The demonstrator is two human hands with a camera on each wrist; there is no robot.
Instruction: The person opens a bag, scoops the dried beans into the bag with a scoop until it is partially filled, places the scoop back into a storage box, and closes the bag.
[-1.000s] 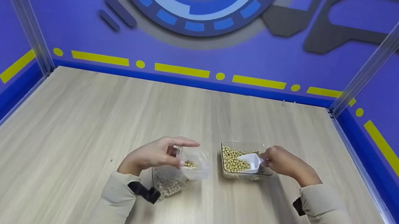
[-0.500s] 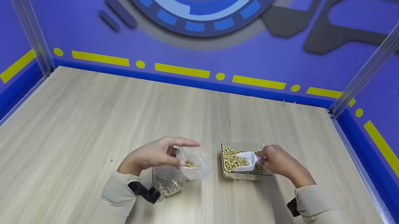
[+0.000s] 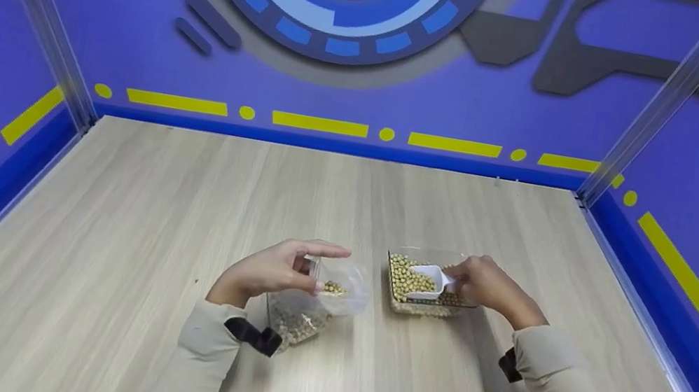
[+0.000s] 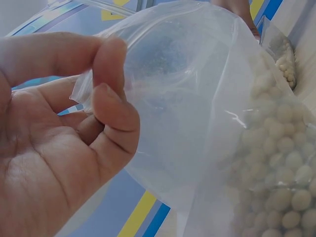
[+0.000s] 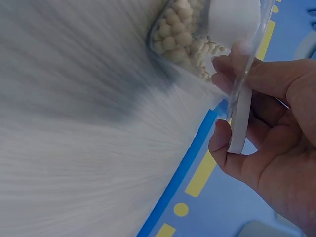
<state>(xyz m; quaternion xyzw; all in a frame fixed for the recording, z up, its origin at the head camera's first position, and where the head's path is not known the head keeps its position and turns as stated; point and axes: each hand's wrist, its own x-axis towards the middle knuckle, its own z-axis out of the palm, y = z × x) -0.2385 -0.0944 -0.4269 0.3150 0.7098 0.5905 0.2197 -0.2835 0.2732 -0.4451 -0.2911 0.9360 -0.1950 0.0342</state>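
Observation:
In the head view my left hand pinches the rim of a clear plastic zip bag, its mouth spread wide. Round pale-yellow beans, like soybeans, fill the bag's lower part, which rests near the table. To the right stands a clear rectangular box of the same beans. Over its right side, my right hand grips a white scoop by the handle. The scoop lies low among the beans and carries some. In the right wrist view, thumb and fingers close round the scoop's handle.
Bag and box stand a short way apart on a pale wooden tabletop. Blue panels with yellow marks enclose the back and both sides. A black strap circles the left sleeve.
My right hand has moved a little left, pushing the scoop deeper across the box, and beans now lie in it. The left hand and the bag have stayed in place.

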